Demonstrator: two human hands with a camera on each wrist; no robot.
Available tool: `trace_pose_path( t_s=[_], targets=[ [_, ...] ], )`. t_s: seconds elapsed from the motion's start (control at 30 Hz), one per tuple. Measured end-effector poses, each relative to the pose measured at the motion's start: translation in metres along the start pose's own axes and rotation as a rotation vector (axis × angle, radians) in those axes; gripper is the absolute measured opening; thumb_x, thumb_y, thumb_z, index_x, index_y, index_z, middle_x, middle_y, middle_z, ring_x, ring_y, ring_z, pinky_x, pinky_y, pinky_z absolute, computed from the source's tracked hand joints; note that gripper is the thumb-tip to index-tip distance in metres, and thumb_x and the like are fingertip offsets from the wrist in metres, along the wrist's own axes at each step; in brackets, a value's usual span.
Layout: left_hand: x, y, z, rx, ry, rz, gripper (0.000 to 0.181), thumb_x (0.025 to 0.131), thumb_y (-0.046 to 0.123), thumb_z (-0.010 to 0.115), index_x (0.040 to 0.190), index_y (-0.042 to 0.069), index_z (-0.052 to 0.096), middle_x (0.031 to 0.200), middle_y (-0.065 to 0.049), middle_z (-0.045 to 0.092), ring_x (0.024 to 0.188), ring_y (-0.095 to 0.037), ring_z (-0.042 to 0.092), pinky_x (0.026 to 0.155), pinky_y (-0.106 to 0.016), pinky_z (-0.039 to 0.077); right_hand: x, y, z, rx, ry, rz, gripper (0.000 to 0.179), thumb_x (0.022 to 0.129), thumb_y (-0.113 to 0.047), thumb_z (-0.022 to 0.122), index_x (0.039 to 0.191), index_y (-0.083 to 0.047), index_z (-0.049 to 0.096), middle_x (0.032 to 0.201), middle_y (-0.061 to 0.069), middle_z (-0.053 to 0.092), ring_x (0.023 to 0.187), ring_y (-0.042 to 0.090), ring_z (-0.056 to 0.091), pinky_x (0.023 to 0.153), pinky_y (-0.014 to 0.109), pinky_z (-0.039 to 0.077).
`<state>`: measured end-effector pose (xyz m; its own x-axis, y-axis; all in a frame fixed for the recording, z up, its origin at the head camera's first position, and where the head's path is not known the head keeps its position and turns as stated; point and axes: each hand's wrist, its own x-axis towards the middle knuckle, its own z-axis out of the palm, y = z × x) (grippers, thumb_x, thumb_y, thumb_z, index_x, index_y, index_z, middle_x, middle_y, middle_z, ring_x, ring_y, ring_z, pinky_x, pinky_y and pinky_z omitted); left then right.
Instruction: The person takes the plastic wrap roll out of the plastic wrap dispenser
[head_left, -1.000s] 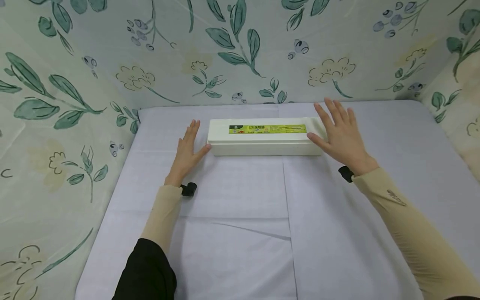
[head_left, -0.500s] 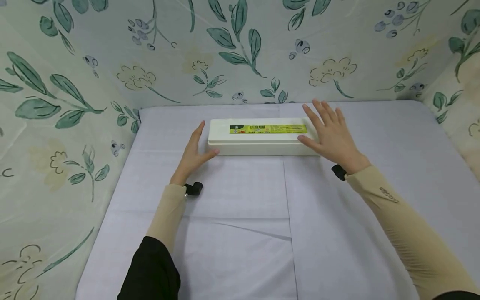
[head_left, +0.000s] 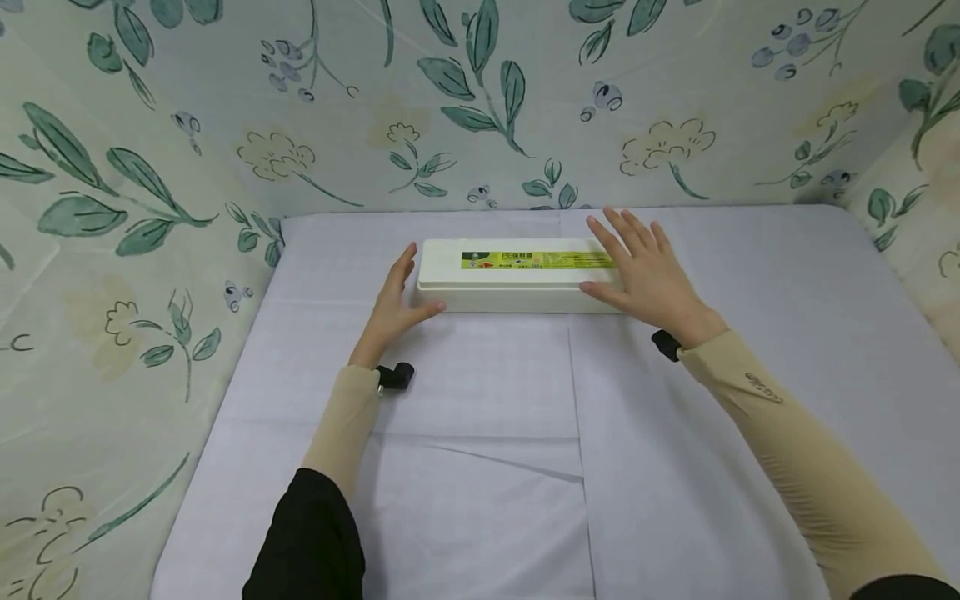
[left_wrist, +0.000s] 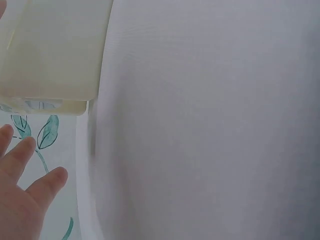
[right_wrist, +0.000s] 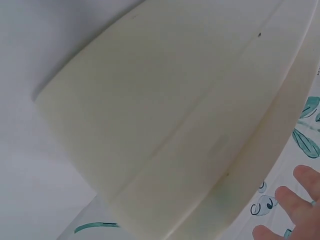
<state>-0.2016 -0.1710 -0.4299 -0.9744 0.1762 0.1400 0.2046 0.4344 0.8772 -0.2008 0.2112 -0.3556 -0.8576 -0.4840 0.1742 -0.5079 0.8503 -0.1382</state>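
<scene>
A long white cling film box [head_left: 510,279] with a yellow-green label [head_left: 525,260] lies lengthwise near the back of the table. Beside its left end is my left hand [head_left: 387,312], fingers extended and thumb in front of the lower front corner. The left wrist view shows that hand [left_wrist: 22,200] apart from the box [left_wrist: 55,55]. My right hand [head_left: 656,287] has its fingers spread and covers the right end from the head view. Large in the right wrist view is the box [right_wrist: 175,110], with the right fingertips [right_wrist: 290,200] past its edge; contact cannot be told.
A white cloth [head_left: 480,500] with fold creases covers the table. Floral fabric [head_left: 337,108] rises behind the table and along both sides. Each wrist carries a small black camera, one on the left [head_left: 397,377] and one on the right [head_left: 666,344].
My right hand has shifted left, over the box's right end. My left hand has moved slightly right, its thumb now overlapping the front left corner. The box has stayed in place.
</scene>
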Motion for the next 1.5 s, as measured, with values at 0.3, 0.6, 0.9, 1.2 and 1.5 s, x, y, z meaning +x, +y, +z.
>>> trace_pose_path(
  t_s=[0.3, 0.6, 0.9, 1.2, 1.5],
  targets=[
    [0.002, -0.002, 0.001, -0.054, 0.007, -0.012, 0.107, 0.076, 0.019, 0.082, 0.155, 0.023, 0.009, 0.158, 0.0, 0.016, 0.142, -0.021, 0.021, 0.114, -0.04, 0.018, 0.007, -0.011, 0.003, 0.026, -0.03, -0.029, 0.09, 0.09, -0.053, 0.057, 0.155, -0.017, 0.006, 0.159, 0.012, 0.005, 0.145, 0.031, 0.001, 0.113, 0.053, -0.003],
    [0.002, 0.005, -0.001, -0.152, -0.067, -0.07, 0.106, 0.078, 0.008, 0.078, 0.154, 0.014, 0.004, 0.158, -0.008, 0.01, 0.143, -0.027, 0.016, 0.115, -0.041, 0.012, 0.018, -0.022, 0.009, 0.031, -0.064, -0.072, 0.094, 0.087, -0.055, 0.06, 0.155, -0.017, 0.007, 0.159, 0.011, 0.004, 0.144, 0.032, 0.002, 0.113, 0.053, -0.002],
    [-0.005, 0.033, -0.005, -0.158, -0.087, -0.083, 0.101, 0.078, 0.002, 0.075, 0.152, 0.004, 0.006, 0.157, -0.016, 0.012, 0.143, -0.033, 0.014, 0.115, -0.047, 0.011, 0.024, -0.028, 0.016, 0.037, -0.093, -0.096, 0.097, 0.086, -0.057, 0.061, 0.155, -0.017, 0.007, 0.16, 0.01, 0.005, 0.144, 0.031, 0.002, 0.113, 0.052, -0.002],
    [0.007, -0.002, 0.001, -0.154, -0.087, -0.063, 0.107, 0.075, 0.01, 0.08, 0.153, 0.014, 0.008, 0.158, -0.009, 0.012, 0.143, -0.024, 0.016, 0.115, -0.04, 0.013, 0.027, -0.032, 0.021, 0.048, -0.109, -0.12, 0.098, 0.084, -0.059, 0.062, 0.155, -0.018, 0.008, 0.159, 0.011, 0.007, 0.144, 0.033, 0.006, 0.113, 0.054, 0.0],
    [0.011, -0.005, 0.001, -0.161, -0.11, -0.075, 0.109, 0.075, 0.008, 0.081, 0.153, 0.015, 0.006, 0.159, -0.004, 0.008, 0.144, -0.02, 0.013, 0.115, -0.037, 0.011, 0.033, -0.037, 0.023, 0.05, -0.118, -0.145, 0.1, 0.082, -0.058, 0.065, 0.155, -0.019, 0.009, 0.159, 0.011, 0.008, 0.144, 0.032, 0.007, 0.113, 0.055, 0.0]
  ],
)
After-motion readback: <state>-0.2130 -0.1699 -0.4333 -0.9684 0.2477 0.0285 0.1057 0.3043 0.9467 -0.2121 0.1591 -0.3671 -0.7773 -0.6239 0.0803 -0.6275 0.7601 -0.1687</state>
